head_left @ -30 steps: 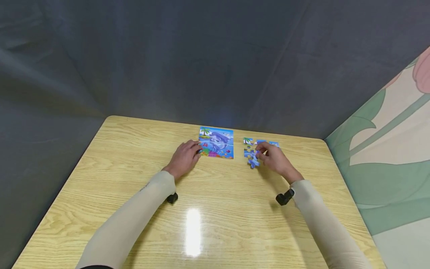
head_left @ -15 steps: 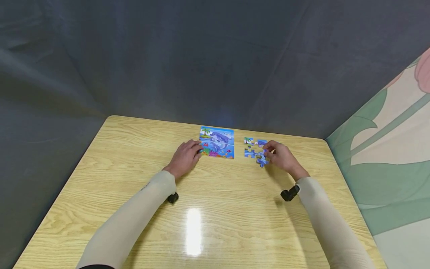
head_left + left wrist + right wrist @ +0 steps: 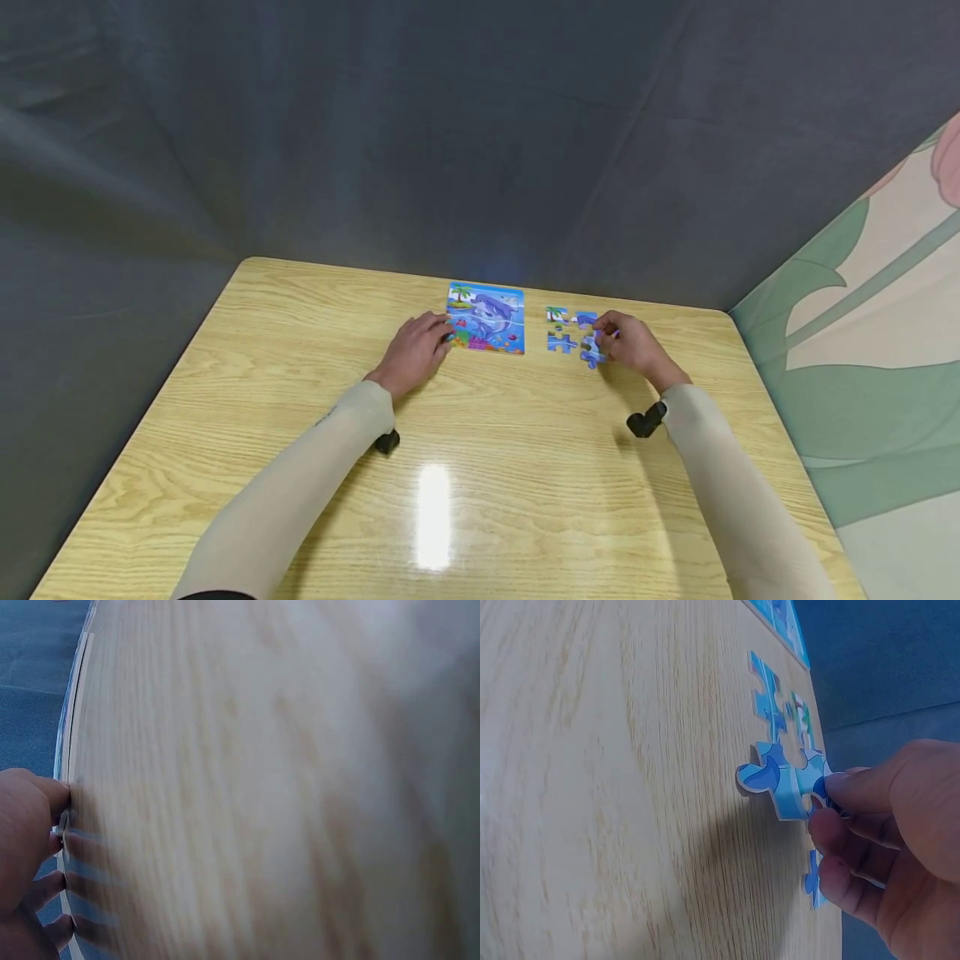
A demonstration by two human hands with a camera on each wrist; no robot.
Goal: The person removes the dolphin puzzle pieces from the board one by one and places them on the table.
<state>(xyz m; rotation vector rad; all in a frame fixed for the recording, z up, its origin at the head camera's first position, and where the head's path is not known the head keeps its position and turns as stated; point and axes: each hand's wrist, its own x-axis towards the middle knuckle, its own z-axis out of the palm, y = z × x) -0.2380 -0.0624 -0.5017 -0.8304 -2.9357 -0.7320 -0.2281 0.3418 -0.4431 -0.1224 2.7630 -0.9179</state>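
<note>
My right hand [image 3: 633,343] pinches a blue jigsaw piece [image 3: 780,780] between thumb and fingers, close to other pieces at the table's far side. Around it lie a palm-tree piece [image 3: 557,314], a blue-and-white piece [image 3: 558,342] to the left, and a piece with purple [image 3: 585,319] just above. Another blue piece [image 3: 812,881] shows partly behind my fingers in the right wrist view. A square dolphin picture puzzle [image 3: 491,321] lies flat left of the pieces. My left hand [image 3: 412,352] rests at its left edge, fingertips touching there.
The light wooden table [image 3: 480,433] ends just beyond the puzzle at a dark cloth [image 3: 450,150]. A patterned curtain [image 3: 885,333] hangs along the right side. Black wrist cameras [image 3: 645,419] sit under both sleeves.
My right hand has moved right with the pinched piece, drawing it away from the left piece and leaving a gap between them. My left hand has stayed in place.
</note>
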